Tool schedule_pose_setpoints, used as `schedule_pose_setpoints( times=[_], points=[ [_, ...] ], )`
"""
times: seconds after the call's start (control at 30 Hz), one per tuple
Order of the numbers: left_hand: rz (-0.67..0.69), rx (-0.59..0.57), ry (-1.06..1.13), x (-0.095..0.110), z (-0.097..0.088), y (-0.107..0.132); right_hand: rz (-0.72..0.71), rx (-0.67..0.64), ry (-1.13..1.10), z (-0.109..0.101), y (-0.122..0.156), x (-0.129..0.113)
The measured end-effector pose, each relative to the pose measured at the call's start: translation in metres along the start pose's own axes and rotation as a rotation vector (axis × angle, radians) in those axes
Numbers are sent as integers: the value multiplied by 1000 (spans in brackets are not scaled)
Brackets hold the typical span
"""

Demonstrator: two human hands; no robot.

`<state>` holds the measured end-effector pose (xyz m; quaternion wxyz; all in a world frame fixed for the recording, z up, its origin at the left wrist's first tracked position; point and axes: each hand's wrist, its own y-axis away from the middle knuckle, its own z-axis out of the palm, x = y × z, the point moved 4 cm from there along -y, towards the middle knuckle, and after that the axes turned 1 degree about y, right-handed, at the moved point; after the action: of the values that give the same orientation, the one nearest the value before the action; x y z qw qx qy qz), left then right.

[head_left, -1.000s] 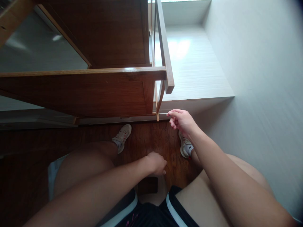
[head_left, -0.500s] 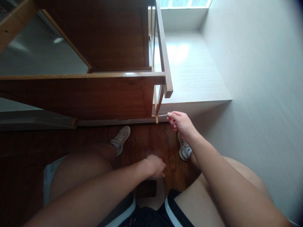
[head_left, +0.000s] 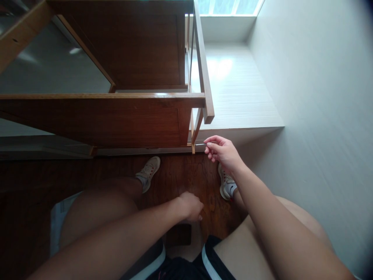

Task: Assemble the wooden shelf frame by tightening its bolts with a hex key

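I sit facing a wooden frame piece (head_left: 96, 120) with a slanted corner rail (head_left: 202, 74). My right hand (head_left: 223, 152) is closed in a pinch on a thin metal rod-like tool (head_left: 200, 144). The tool's tip meets the lower corner of the frame (head_left: 193, 147). My left hand (head_left: 190, 207) hangs low between my knees, curled into a loose fist above the dark wooden floor (head_left: 186, 175). What the left hand holds, if anything, is hidden.
A white low platform (head_left: 239, 93) lies behind the frame under a window (head_left: 227, 7). A pale wall (head_left: 320, 116) runs along the right. My two shoes (head_left: 149, 169) rest on the floor below the frame.
The right hand has shifted slightly left and its fingers have turned on the tool. The view has tilted up a little. The left hand has barely moved.
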<state>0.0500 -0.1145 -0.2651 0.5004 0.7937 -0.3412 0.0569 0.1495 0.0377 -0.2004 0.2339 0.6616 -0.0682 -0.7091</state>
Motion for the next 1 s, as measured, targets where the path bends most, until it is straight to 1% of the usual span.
schedule_pose_setpoints(
  times=[0.1, 0.3, 0.47, 0.63, 1.0],
  points=[
    [2, 5, -2, 0, 1, 0, 22, -39, -58, -1, 1, -1],
    [-4, 11, 23, -1, 2, -1, 117, -79, -164, -2, 5, 4],
    [-3, -17, 13, 0, 0, -2, 110, -106, -215, -3, 5, 10],
    [-1, -45, 2, 1, -1, -1, 92, -98, -213, -2, 6, 10],
    [1, -42, -4, 2, -4, 2, 93, -80, -126, -4, 6, 8]
  ],
)
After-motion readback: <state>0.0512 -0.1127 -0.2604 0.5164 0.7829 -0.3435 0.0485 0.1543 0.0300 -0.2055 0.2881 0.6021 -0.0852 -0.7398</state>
